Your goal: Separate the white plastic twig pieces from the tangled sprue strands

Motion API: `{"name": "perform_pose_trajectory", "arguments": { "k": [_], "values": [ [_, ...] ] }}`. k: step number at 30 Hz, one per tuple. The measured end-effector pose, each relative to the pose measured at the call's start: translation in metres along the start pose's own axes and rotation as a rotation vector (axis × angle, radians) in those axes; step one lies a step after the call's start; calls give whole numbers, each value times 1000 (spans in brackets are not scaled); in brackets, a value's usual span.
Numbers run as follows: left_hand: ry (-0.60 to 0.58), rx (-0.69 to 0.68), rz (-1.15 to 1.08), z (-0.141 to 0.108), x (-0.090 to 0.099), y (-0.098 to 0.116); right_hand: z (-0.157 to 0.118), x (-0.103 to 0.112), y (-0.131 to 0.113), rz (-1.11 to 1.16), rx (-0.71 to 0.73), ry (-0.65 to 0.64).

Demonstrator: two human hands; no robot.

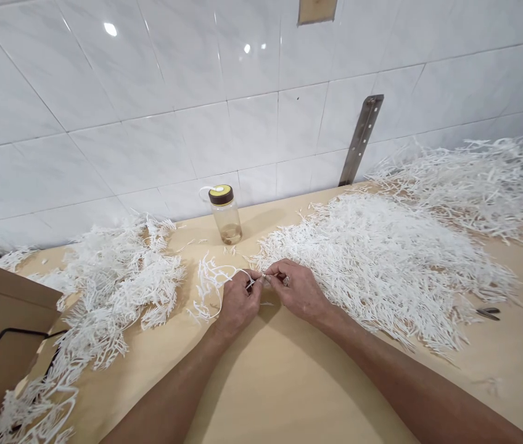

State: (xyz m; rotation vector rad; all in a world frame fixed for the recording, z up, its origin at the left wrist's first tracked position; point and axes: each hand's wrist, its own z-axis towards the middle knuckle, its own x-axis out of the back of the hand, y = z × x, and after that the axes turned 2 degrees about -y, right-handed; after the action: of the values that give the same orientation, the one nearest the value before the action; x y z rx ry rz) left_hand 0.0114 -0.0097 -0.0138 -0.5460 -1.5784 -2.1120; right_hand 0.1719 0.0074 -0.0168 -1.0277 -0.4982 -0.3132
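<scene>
My left hand [242, 301] is closed on a white branched plastic strand [210, 280], whose forked tips spread out to the left over the table. Close against it, fingertips nearly touching, my right hand [299, 290] pinches the strand's near end; the exact piece between its fingers is too small to make out. Just right of my right hand lies a wide heap of thin white pieces [382, 265]. A looser pile of white branched strands [118, 277] lies to the left of my hands.
A clear bottle with a yellow and dark lid [226, 216] stands behind my hands on the wooden table [280, 394]. More white strands [488, 185] lie back right. Small dark snips [488, 314] rest at right. A cardboard box [2, 333] is at left; a metal bracket [361, 140] stands by the tiled wall.
</scene>
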Motion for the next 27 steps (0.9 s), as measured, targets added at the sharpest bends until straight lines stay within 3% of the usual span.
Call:
{"name": "perform_pose_trajectory", "arguments": {
  "k": [11, 15, 18, 23, 27],
  "values": [
    [-56, -26, 94, -2, 1, -2, -3, -3, -2, -59, 23, -36],
    [-188, 10, 25, -4, 2, -1, -3, -5, 4, -172, 51, -25],
    [-254, 32, -33, -4, 1, 0, 1, -4, 9, -232, 24, 60],
    [-130, 98, -174, -2, -2, 0, 4, 2, 9, -108, -120, 152],
    [-74, 94, -228, -1, -2, 1, 3, 5, 3, -14, -131, 165]
  ]
}}
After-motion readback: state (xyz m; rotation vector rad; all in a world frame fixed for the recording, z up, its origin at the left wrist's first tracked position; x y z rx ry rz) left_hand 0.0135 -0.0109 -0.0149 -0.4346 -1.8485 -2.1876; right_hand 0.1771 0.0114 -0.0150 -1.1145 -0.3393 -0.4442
